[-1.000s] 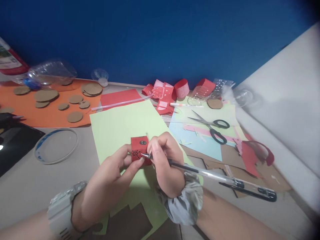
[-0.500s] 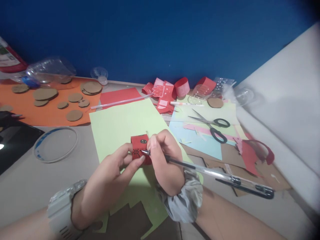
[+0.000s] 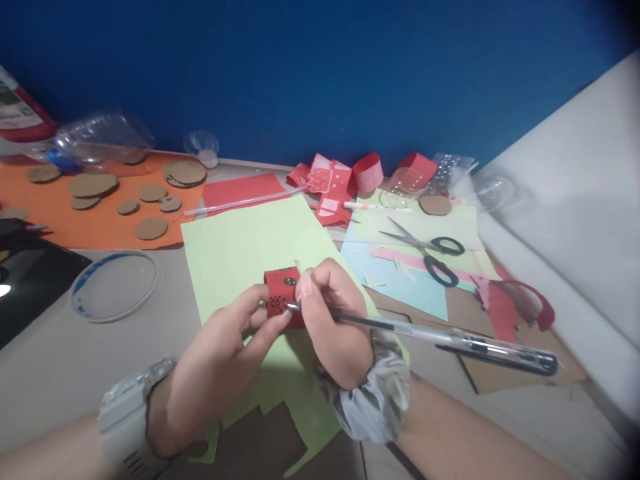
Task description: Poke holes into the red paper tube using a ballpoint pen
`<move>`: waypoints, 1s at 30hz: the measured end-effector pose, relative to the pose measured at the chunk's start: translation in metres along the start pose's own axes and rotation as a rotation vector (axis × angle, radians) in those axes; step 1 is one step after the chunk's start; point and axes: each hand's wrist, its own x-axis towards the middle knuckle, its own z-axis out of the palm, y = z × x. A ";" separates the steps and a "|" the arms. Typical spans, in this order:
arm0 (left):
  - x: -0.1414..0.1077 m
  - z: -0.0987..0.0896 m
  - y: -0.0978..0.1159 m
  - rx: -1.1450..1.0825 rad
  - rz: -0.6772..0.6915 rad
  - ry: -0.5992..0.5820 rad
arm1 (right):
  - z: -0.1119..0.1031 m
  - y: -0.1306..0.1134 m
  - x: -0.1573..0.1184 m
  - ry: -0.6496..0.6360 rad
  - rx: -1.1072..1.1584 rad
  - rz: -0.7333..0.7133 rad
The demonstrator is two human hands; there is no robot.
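Note:
A small red paper piece (image 3: 281,283) with black marks and a drawn face-like figure is held over a pale green sheet (image 3: 240,243). My left hand (image 3: 223,357) pinches its left side and lower edge between fingers and thumb. In my right hand (image 3: 333,320) is a black-and-clear pen (image 3: 425,333), its tip on the patterned front of the red piece. The right fingers also rest near the piece's right edge, and I cannot tell whether they grip it. The green sheet has a jagged cut near its bottom.
Scissors (image 3: 425,247) lie open on blue paper (image 3: 420,293) at right. Behind are red paper rings (image 3: 367,173). At left, cardboard discs (image 3: 151,229) and a clear bottle (image 3: 103,140) lie on orange paper (image 3: 105,230), with a tape-like ring (image 3: 157,283) in front.
The pen's back end has swung slightly upward, while its tip stays at the red piece. The whole view has shifted a little. Both hands keep their holds.

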 end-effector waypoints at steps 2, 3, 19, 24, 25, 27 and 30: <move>0.000 0.000 0.000 0.010 0.000 0.003 | 0.000 0.001 0.000 0.007 0.009 0.018; 0.000 0.000 0.000 0.016 -0.004 0.004 | 0.000 0.002 0.000 0.015 0.009 0.026; -0.002 0.000 -0.002 -0.021 -0.002 -0.005 | 0.002 -0.005 -0.001 0.059 0.041 0.005; -0.004 -0.001 0.002 -0.002 -0.014 0.001 | 0.003 -0.004 -0.001 0.070 0.050 0.024; -0.004 -0.001 0.002 0.010 -0.009 0.002 | 0.003 -0.003 -0.002 0.071 0.051 0.026; -0.004 0.000 0.003 0.032 0.000 -0.002 | 0.003 -0.002 -0.002 0.058 0.054 0.021; -0.002 0.000 0.002 0.041 0.005 0.006 | 0.003 -0.001 -0.003 0.035 0.051 0.014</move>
